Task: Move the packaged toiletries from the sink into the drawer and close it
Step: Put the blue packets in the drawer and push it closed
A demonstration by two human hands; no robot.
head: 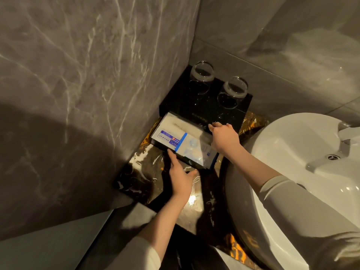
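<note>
Packets (183, 142) fill the open drawer (191, 162); left fingers (172, 155) spread on its front, right fingers (216, 126) curl, grip unclear.

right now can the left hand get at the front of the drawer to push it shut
Probably yes. The left hand already has its fingertips at the open drawer front, with nothing between them. The right hand rests on the black box above, clear of that path.

One head-worn wide-angle view looks steeply down and forward into a corner, close over the tabletop (194, 209), with the sink (288, 145) at right.
</note>
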